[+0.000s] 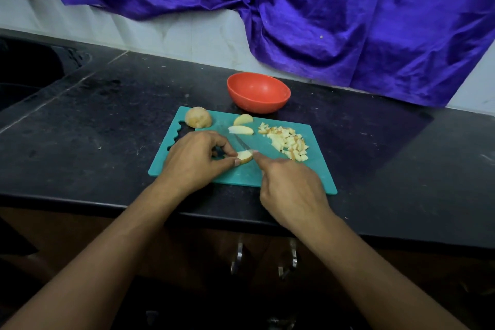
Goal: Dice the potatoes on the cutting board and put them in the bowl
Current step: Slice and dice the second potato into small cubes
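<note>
Black stone bench (107, 115) before me, dusty, pale specks scattered. Teal plastic cutting board (243, 175) lies flat near my front edge. Round orange-red plastic bowl (257, 104) upright just behind board, near wall.

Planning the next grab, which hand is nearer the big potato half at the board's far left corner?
Left. The left hand is just in front of the potato half; the right hand is farther off, to its near right.
</note>
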The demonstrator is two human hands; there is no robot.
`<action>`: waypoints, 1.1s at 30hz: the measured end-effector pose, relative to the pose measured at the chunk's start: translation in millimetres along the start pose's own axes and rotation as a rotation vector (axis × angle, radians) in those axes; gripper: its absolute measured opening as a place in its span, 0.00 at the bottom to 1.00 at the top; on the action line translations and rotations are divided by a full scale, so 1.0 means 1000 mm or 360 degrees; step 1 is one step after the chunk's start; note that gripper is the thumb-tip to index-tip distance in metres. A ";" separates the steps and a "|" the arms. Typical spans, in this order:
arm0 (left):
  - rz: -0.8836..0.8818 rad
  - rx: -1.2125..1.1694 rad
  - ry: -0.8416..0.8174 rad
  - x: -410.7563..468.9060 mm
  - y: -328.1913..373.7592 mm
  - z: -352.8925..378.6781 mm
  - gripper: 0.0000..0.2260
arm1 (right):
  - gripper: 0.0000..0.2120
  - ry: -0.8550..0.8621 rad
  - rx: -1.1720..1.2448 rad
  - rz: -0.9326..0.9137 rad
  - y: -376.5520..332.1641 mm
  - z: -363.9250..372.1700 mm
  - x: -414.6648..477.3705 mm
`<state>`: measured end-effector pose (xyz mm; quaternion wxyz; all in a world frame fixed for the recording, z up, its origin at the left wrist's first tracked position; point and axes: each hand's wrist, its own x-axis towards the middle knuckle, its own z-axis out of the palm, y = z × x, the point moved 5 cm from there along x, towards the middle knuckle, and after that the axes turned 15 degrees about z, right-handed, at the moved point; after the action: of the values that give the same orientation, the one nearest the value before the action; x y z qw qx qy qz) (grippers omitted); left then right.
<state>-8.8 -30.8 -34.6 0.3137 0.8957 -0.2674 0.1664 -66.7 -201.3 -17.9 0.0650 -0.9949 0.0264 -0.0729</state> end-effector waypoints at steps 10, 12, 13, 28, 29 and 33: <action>-0.0015 -0.0052 -0.0012 -0.001 0.000 -0.002 0.05 | 0.21 -0.0029 0.0530 0.0137 0.027 -0.004 -0.004; -0.0009 -0.0050 -0.0005 -0.002 0.000 -0.001 0.05 | 0.21 0.0007 0.0474 0.0117 0.019 -0.004 -0.007; -0.0007 -0.0049 -0.0004 -0.002 0.001 -0.001 0.05 | 0.22 0.0024 0.0427 0.0103 0.015 -0.004 -0.009; -0.0011 -0.0032 0.0002 -0.002 -0.001 -0.001 0.05 | 0.21 -0.0107 0.0578 0.0165 0.026 -0.001 -0.004; -0.0010 -0.0023 -0.0001 -0.001 -0.001 0.000 0.05 | 0.20 -0.0095 0.0639 0.0179 0.028 -0.002 -0.004; 0.0000 -0.0027 0.0028 -0.002 -0.002 0.000 0.05 | 0.22 -0.0028 0.0523 0.0104 0.016 -0.002 -0.010</action>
<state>-9.4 -29.1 -36.3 0.3237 0.8916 -0.2661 0.1719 -77.9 -217.0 -19.5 0.2295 -0.9700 0.0460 -0.0655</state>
